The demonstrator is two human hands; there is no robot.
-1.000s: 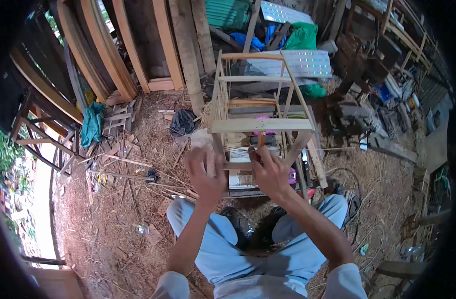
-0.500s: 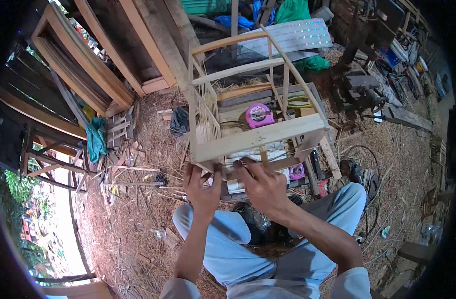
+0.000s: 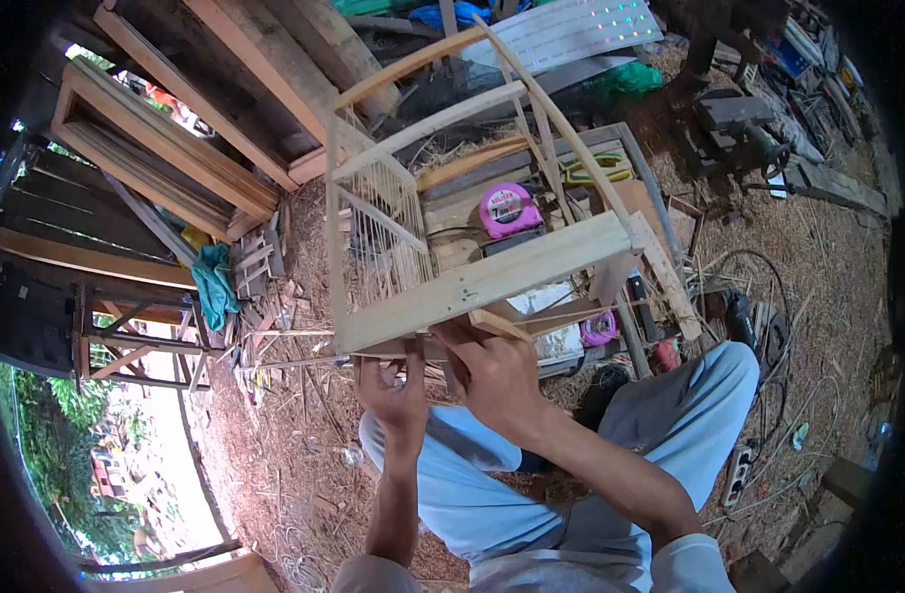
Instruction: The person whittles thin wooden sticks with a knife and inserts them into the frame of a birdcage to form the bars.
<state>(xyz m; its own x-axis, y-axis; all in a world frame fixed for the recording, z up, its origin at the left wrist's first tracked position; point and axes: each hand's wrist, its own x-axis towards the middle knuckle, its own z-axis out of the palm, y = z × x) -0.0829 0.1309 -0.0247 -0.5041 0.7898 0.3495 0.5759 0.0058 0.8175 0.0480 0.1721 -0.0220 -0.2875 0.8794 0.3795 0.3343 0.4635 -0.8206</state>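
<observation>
A light wooden frame (image 3: pixel 492 282), with a row of thin sticks (image 3: pixel 373 232) along its left side, stands tilted before me. My left hand (image 3: pixel 391 390) grips its lower left corner from beneath, fingers bent against the wood. Close by, my right hand (image 3: pixel 500 381) is bent under the front board; its fingertips are hidden there, so what they pinch does not show. Behind the front board, a pink tape measure (image 3: pixel 510 210) rests on a low wooden bench (image 3: pixel 625 148). Yellow-green handled pliers or scissors (image 3: pixel 596 170) lie toward the bench's back right.
A pink roll (image 3: pixel 599 328) lies near the bench's front edge. To the right are a power strip (image 3: pixel 737 474) and a black cable (image 3: pixel 769 272). Long wooden frames (image 3: pixel 161 148) lean at the upper left. Shavings and loose sticks cover the ground (image 3: pixel 304 455).
The wooden frame has shifted left and tilted, showing more of its stick side. My right hand's fingertips have gone farther under the front board. The view has turned slightly.
</observation>
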